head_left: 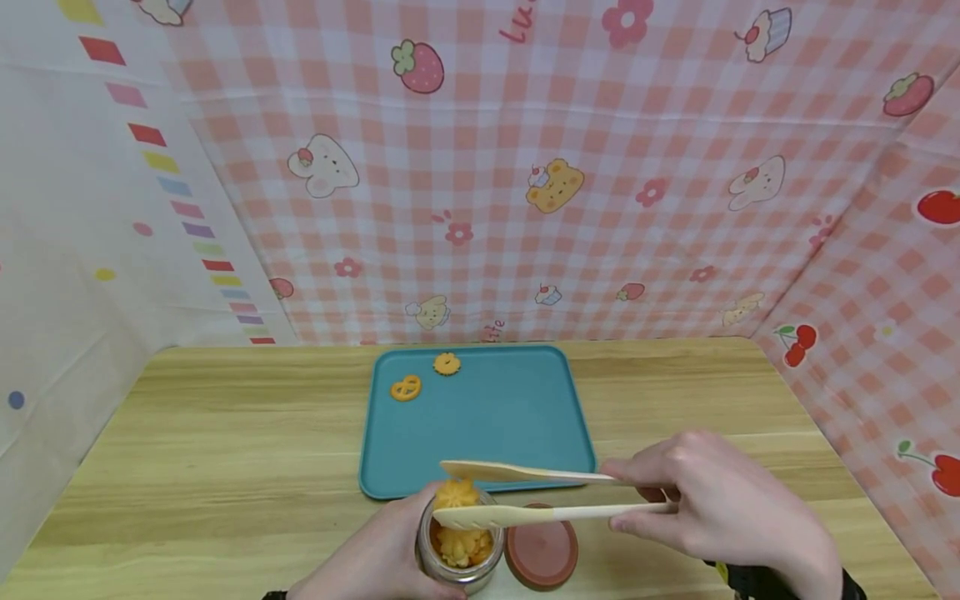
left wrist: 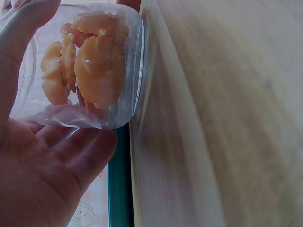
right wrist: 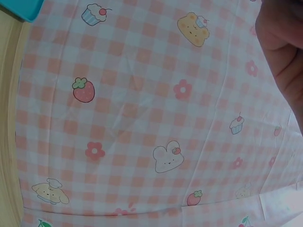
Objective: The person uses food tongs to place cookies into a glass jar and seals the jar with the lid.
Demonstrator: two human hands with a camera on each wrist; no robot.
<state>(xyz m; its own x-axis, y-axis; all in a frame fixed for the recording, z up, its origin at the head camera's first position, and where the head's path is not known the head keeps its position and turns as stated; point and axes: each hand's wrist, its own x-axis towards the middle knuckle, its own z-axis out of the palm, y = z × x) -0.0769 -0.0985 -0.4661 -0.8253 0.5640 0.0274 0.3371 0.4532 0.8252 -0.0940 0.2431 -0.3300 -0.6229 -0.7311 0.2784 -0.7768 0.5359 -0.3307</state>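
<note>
My left hand (head_left: 390, 546) grips a clear jar (head_left: 480, 577) near the front of the table, with thumb and fingers around its side. Yellow flower-shaped cookies (head_left: 463, 546) fill part of it; in the left wrist view they show through the jar wall (left wrist: 136, 66). From the right, my right hand (head_left: 712, 500) holds wooden tongs (head_left: 525, 514), one arm above the other. Between the tong tips, at the jar's mouth, is a scalloped cookie (head_left: 457, 493); whether both tips touch it I cannot tell. The right wrist view shows only part of the hand (right wrist: 284, 52).
A blue-green tray (head_left: 480, 433) lies behind the jar. On it are a pretzel (head_left: 406, 388) and a round scalloped cookie (head_left: 447, 364). A reddish-brown round lid (head_left: 543, 556) lies right of the jar, under the tongs. Patterned cloth (head_left: 487, 208) stands around the wooden table (head_left: 247, 450).
</note>
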